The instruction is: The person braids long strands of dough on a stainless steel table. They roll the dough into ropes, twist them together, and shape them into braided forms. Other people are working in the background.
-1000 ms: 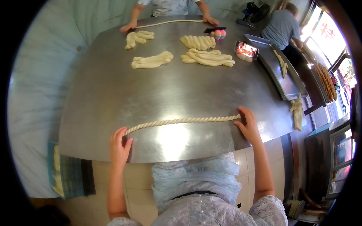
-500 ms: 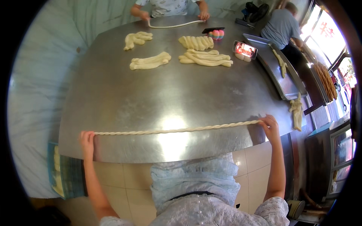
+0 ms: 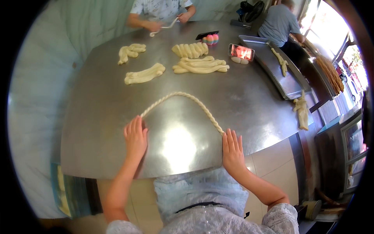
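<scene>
Metal table (image 3: 97, 117), mid-frame: dough rope (image 3: 179, 93), straight before, now arcs toward frame top! Left hand (image 3: 135, 138), right hand (image 3: 233, 154) flat at its ends, fingers outstretched.

Metal table (image 3: 101, 97) bears arched twisted dough rope (image 3: 179, 93), thick dough strips (image 3: 200, 65) beyond, tray (image 3: 293, 86) at right.

Table (image 3: 97, 117) was smooth metal, glossy under the glare. Rope (image 3: 179, 93) was matt dough, ridged by its twist. Dough strips (image 3: 200, 67) looked smooth, soft, faintly shiny. Tray (image 3: 290, 84) was metal too, slightly dull. Wall (image 3: 39, 97) looked slick. Shirt (image 3: 212, 219) was textured cloth; apron (image 3: 194, 189) was thin, crumpled cloth. Floor (image 3: 272, 156) was smooth, glossy tile. Fan (image 3: 254, 11) looked like dark plastic, though too far off to be sure.
</scene>
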